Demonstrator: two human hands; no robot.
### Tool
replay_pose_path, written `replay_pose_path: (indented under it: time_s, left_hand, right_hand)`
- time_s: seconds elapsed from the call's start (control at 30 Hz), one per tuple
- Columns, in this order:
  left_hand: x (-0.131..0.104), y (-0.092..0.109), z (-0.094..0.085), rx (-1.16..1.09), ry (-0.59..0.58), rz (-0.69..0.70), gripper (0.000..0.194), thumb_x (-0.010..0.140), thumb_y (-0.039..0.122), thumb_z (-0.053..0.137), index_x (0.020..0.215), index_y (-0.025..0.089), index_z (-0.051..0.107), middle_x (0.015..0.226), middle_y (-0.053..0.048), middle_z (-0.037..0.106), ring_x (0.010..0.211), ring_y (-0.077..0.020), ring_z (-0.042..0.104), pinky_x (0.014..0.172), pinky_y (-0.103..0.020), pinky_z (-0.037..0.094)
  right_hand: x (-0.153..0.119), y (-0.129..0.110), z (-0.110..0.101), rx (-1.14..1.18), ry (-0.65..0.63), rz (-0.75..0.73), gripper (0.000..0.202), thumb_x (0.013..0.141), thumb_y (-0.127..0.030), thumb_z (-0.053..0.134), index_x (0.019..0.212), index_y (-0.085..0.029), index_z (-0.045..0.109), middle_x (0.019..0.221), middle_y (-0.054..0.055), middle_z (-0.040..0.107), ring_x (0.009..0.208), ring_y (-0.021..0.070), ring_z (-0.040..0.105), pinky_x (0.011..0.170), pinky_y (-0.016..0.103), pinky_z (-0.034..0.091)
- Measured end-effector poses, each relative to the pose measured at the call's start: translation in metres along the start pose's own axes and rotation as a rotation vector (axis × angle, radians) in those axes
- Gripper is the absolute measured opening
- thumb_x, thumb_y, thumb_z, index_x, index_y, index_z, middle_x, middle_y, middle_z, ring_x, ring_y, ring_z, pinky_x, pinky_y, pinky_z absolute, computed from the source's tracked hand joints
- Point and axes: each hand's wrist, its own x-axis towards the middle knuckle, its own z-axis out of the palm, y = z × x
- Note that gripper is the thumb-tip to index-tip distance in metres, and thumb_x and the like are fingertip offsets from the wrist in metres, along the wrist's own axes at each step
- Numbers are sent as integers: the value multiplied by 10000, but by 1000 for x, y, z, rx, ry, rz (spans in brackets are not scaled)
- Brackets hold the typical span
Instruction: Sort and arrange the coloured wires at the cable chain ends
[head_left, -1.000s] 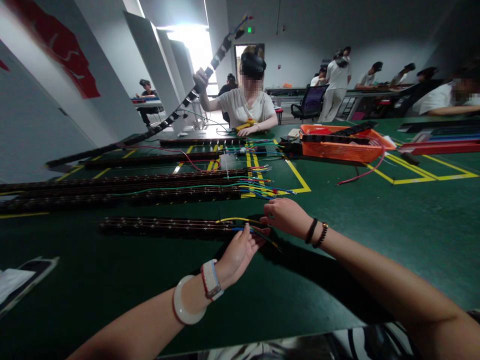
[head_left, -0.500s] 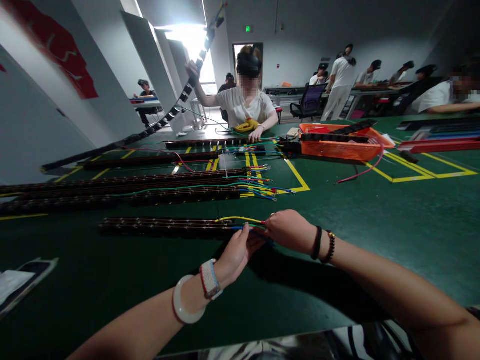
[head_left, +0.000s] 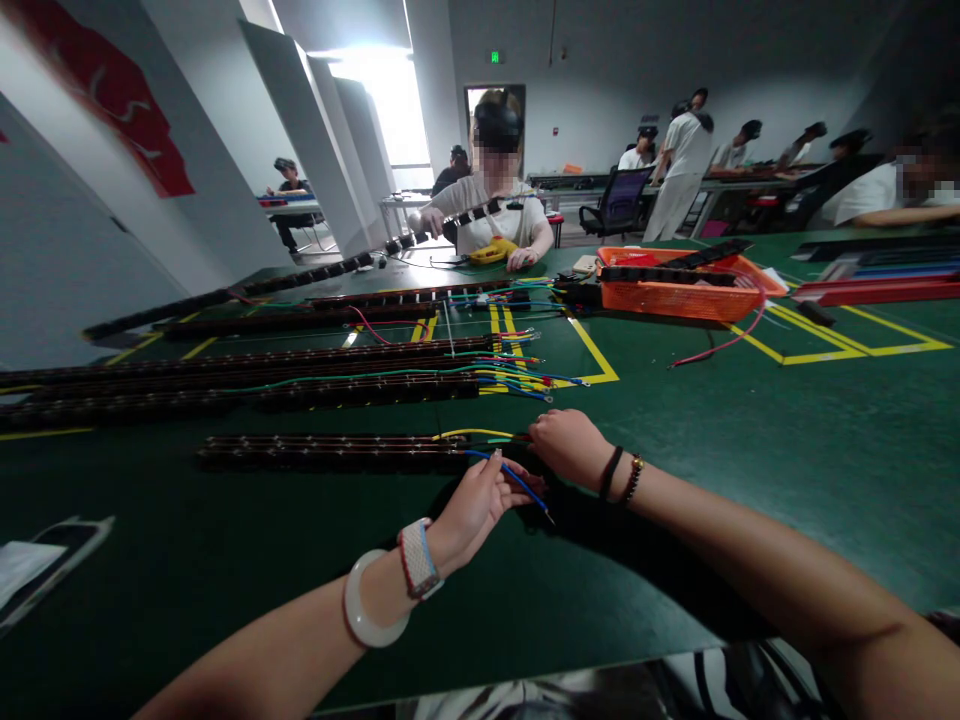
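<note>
A dark cable chain (head_left: 330,452) lies across the green table, with yellow, green and blue wires coming out of its right end. The blue wire (head_left: 529,488) crosses the fingers of my left hand (head_left: 480,492), which is closed round it between thumb and fingers, its metal tip sticking out toward the lower right. Just beyond, my right hand (head_left: 571,442) has its fingers closed on the ends of the yellow wire (head_left: 480,433) and the green wire.
More cable chains (head_left: 375,385) with loose wire ends lie beyond my hands. An orange basket (head_left: 667,300) stands at the back right. Across the table (head_left: 750,450), a person (head_left: 480,205) lifts a chain. A phone-like object (head_left: 52,570) lies at the left.
The blue wire now shows apart from the others over my left fingers. My right hand has shifted slightly up and left. The person opposite has lowered the raised chain.
</note>
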Motion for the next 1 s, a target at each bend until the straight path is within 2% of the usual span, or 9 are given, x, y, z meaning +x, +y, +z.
replay_pose_path:
  time_s: [0.17,0.3,0.43,0.53,0.7,0.87,1.0]
  left_hand:
    - [-2,1,1,-21,-12,0,281,916,310,430,807,107,592,842,-127,666,828,-215,647,842,-401,483]
    - [-2,1,1,-75,-25,-4,274,898,324,474,814,105,616,869,-128,669,871,-214,640,903,-404,458]
    - [-1,-1,-1,-95,8,-10,258,891,308,493,837,101,637,870,-114,676,823,-192,641,891,-377,464]
    - [0,-1,-1,-58,-15,-5,288,892,328,488,853,97,654,895,-118,680,800,-186,643,864,-354,471]
    - [0,0,-2,-82,-68,21,286,858,360,545,867,102,666,986,-129,676,956,-224,619,922,-372,442]
    - [-3,0,0,-87,-42,-6,242,872,314,525,910,110,649,995,-125,671,946,-212,620,946,-383,431]
    - [-21,0,9,11,-53,-136,226,871,319,514,930,122,609,936,-137,664,866,-224,642,867,-401,465]
  right_hand:
    - [-6,0,-12,32,-65,21,253,840,-355,545,839,-137,673,827,133,689,771,242,664,629,287,473]
    - [-16,-3,-27,33,-68,36,376,875,-442,476,820,-129,675,805,143,685,751,231,666,632,273,463]
    - [-27,-13,-35,63,-100,-34,446,882,-496,433,784,-141,685,748,137,681,727,227,667,614,262,458]
    - [-31,-21,-31,68,-115,-88,350,875,-439,472,835,-163,684,721,118,682,716,232,669,601,268,462]
    - [-30,-23,-19,62,-175,-164,265,880,-214,431,802,-151,677,747,120,690,709,218,673,608,267,474]
    - [-26,-16,-22,83,-188,-163,280,883,-222,422,837,-134,683,772,139,692,734,221,675,616,269,487]
    - [-20,-10,-21,111,-232,-125,323,893,-295,433,828,-123,699,785,151,693,754,217,677,632,260,491]
